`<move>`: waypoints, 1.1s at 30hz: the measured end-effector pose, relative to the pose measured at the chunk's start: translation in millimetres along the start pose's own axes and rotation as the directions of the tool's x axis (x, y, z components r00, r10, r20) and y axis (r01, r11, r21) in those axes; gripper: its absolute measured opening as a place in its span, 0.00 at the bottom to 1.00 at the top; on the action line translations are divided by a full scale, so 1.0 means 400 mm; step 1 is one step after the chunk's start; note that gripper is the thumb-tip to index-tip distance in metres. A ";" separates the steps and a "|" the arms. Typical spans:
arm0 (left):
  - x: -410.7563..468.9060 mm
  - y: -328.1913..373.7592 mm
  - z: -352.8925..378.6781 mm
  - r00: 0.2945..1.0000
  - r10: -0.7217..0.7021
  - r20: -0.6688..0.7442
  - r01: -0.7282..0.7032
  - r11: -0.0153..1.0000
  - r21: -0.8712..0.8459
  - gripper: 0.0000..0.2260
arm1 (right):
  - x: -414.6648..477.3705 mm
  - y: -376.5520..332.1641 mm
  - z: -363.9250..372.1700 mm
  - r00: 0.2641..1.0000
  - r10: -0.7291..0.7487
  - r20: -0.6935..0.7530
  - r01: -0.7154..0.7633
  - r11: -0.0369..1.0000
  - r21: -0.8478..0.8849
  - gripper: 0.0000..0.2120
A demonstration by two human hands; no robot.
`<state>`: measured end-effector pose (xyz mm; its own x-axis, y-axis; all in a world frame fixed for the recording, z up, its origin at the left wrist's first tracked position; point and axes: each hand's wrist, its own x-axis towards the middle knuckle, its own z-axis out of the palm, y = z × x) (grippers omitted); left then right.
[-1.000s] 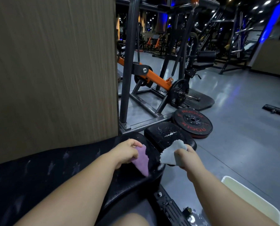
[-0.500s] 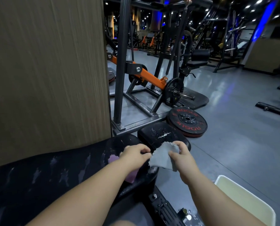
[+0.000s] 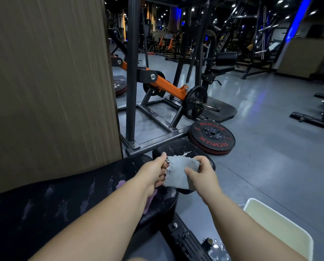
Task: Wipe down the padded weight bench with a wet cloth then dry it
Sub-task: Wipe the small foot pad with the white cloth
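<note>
Both hands were close together above the right end of the padded bench (image 3: pixel 72 200). The left hand (image 3: pixel 153 173) pinched the frayed left edge of a grey cloth (image 3: pixel 178 175), and the right hand (image 3: pixel 202 176) gripped its right edge, holding it spread. A purple cloth (image 3: pixel 148 204) lay on the pad beneath the left wrist. A weight plate (image 3: pixel 212 137) lay on the floor beyond.
</note>
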<state>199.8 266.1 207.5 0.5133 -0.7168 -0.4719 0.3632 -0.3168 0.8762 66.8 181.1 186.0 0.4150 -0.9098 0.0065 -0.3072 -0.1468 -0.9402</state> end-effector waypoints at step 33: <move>0.123 -0.078 0.015 0.875 0.485 0.003 -0.275 0.490 0.827 0.11 | 0.061 0.121 0.004 0.978 -0.188 0.095 0.208 0.930 -0.303 0.18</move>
<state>208.9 236.9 157.5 0.6225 -0.7825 0.0124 -0.6063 -0.4722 0.6398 63.6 152.4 139.9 0.5445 -0.8251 0.1510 -0.4585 -0.4435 -0.7702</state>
